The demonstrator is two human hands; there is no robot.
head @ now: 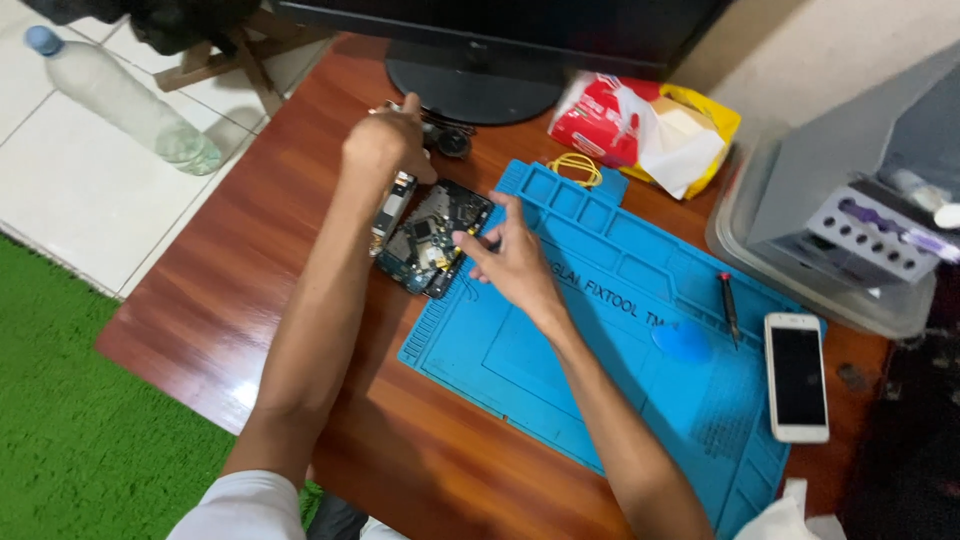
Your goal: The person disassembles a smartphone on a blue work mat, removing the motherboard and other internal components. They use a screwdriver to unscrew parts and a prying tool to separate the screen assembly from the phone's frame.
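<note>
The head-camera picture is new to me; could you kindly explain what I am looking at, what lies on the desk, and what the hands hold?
This single view comes from a camera worn on a person's head, looking down at their own bare arms. There is no machine.

On the wooden desk lies a blue work mat. At its left edge sits an opened phone with its circuit board bare. The right hand pinches at that board's edge. The left hand is raised above it and grips a small part; what it is cannot be told.

Also on the mat: a white phone, a small screwdriver and a yellow band. Behind stand a monitor base and a tissue pack.
</note>
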